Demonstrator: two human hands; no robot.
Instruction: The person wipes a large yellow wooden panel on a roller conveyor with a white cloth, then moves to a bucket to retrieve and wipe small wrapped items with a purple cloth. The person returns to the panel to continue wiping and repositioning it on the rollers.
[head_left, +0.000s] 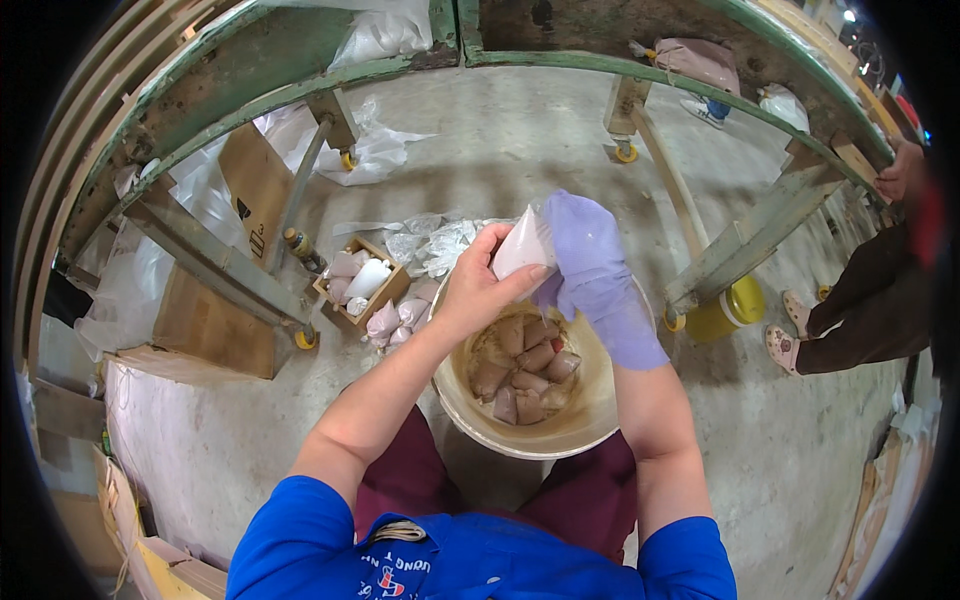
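My left hand (480, 290) is bare, its fingers and thumb wrapped round a pale pink filled plastic pouch (525, 245) that comes to a point at the top. Close against the pouch's right side is my right hand (597, 275), covered by a loose purple glove. The glove's folds hide how those fingers lie. Both hands are above a round cream bucket (470, 431) standing between my knees. In its bottom lie several brownish filled pouches (528, 380), with a small red spot among them.
Left of the bucket stand a wooden box (395, 288) of pouches and a dark bottle (302, 250). More pink pouches (384, 320) lie by crumpled plastic (435, 240). Green-edged wheeled tables (540, 75) curve around ahead. A yellow-green container (730, 308) and another person (870, 290) are at right.
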